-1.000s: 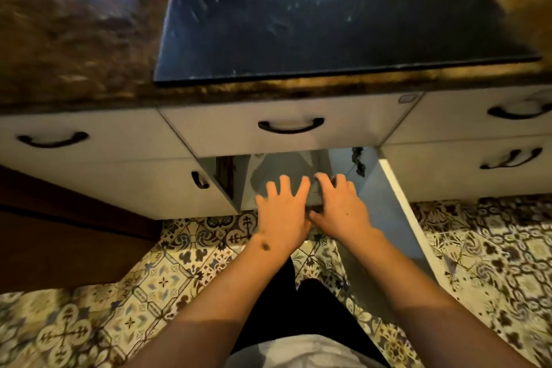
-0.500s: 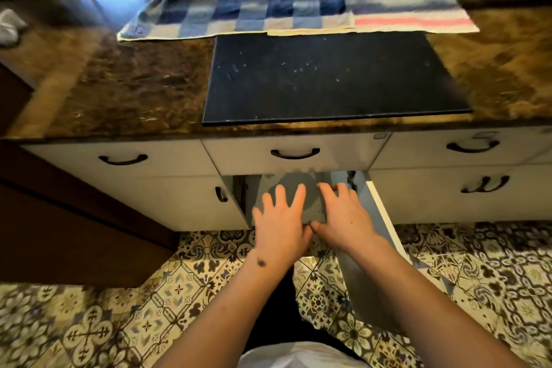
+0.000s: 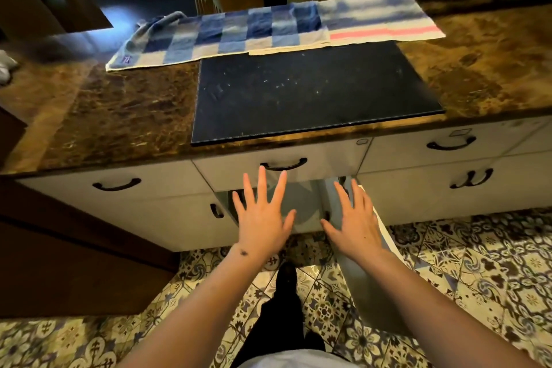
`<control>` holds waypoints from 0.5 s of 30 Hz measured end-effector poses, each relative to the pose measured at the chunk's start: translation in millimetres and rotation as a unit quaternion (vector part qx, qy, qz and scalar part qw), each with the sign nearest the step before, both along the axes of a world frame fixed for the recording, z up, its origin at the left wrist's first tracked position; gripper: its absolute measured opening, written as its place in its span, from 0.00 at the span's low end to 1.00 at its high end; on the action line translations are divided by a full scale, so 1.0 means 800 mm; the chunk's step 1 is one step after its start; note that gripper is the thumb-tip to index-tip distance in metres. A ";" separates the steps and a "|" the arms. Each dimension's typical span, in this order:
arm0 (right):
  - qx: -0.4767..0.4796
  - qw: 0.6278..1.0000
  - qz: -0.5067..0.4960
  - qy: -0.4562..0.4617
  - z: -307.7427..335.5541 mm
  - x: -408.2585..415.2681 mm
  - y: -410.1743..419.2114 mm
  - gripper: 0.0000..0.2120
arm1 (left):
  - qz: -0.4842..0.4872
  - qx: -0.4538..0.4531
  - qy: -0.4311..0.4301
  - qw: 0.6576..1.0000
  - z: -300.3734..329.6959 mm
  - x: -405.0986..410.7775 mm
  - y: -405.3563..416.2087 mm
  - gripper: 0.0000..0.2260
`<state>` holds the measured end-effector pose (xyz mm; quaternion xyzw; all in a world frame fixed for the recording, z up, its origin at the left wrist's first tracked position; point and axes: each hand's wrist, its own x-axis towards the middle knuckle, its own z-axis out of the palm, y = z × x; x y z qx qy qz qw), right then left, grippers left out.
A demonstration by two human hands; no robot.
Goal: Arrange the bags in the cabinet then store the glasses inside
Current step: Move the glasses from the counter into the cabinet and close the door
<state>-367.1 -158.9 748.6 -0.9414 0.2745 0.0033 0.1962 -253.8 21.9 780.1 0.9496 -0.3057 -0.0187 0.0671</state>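
Note:
Below the counter a white cabinet (image 3: 307, 203) stands open, its door (image 3: 373, 272) swung out to the right over the floor. Something grey shows inside the opening, too dim to tell whether it is a bag. My left hand (image 3: 263, 218) is spread flat in front of the opening, fingers apart and holding nothing. My right hand (image 3: 355, 221) is spread beside it, next to the door's inner face, also holding nothing. No glasses are in view.
A black cooktop (image 3: 310, 89) sits in the brown marble counter (image 3: 119, 116), with a blue checked towel (image 3: 227, 33) and a pink-striped towel (image 3: 379, 21) behind it. White drawers with black handles (image 3: 283, 164) flank the opening. Patterned floor tiles (image 3: 478, 263) lie below; chairs stand beyond the counter.
My hands have come apart and drawn back from the cabinet opening, fingers now spread wide. The view has tilted up, showing the towels and the chairs.

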 end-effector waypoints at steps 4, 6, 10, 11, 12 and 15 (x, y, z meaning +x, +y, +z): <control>0.013 0.998 -0.017 0.063 -0.029 -0.021 -0.030 0.42 | -0.033 0.029 -0.019 0.999 0.011 0.058 -0.015 0.39; 0.011 0.995 -0.020 0.095 -0.042 -0.033 -0.042 0.42 | -0.045 0.037 -0.033 0.998 0.020 0.080 -0.021 0.39; -0.001 0.986 -0.015 0.166 -0.066 -0.061 -0.062 0.41 | -0.028 0.059 -0.047 0.997 0.029 0.109 -0.027 0.39; 0.000 0.983 -0.016 0.183 -0.072 -0.068 -0.066 0.42 | -0.023 0.061 -0.047 0.997 0.029 0.114 -0.028 0.39; 0.005 0.980 -0.017 0.197 -0.077 -0.074 -0.069 0.43 | -0.023 0.066 -0.048 0.996 0.028 0.117 -0.030 0.39; 0.035 0.973 -0.018 0.226 -0.091 -0.091 -0.076 0.42 | -0.022 0.075 -0.043 0.996 0.022 0.121 -0.032 0.41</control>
